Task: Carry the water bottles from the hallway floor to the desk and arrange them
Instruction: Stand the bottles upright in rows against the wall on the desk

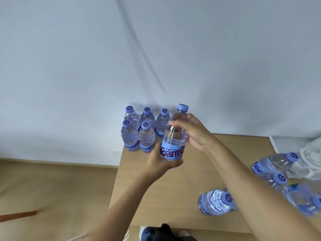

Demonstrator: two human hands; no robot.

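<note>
Up above the desk (pixel 173 197), both hands hold one water bottle (pixel 174 136) upright. The left hand (pixel 160 161) cups its lower end, fingers curled round the blue label, and the right hand (pixel 194 132) wraps the clear upper part just under the purple cap. This bottle hangs just beside a group of five bottles (pixel 140 129) standing upright at the desk's far left corner, against the white wall (pixel 156 49), three in the back row and two in front. Near the desk's right edge, four more bottles (pixel 271 185) lie on their sides, caps pointing different ways, well apart from the standing group. A white tray (pixel 278 145) sits at the far right corner, holding a pale object I cannot identify. Wooden floor (pixel 52 188) shows to the left of the desk.
</note>
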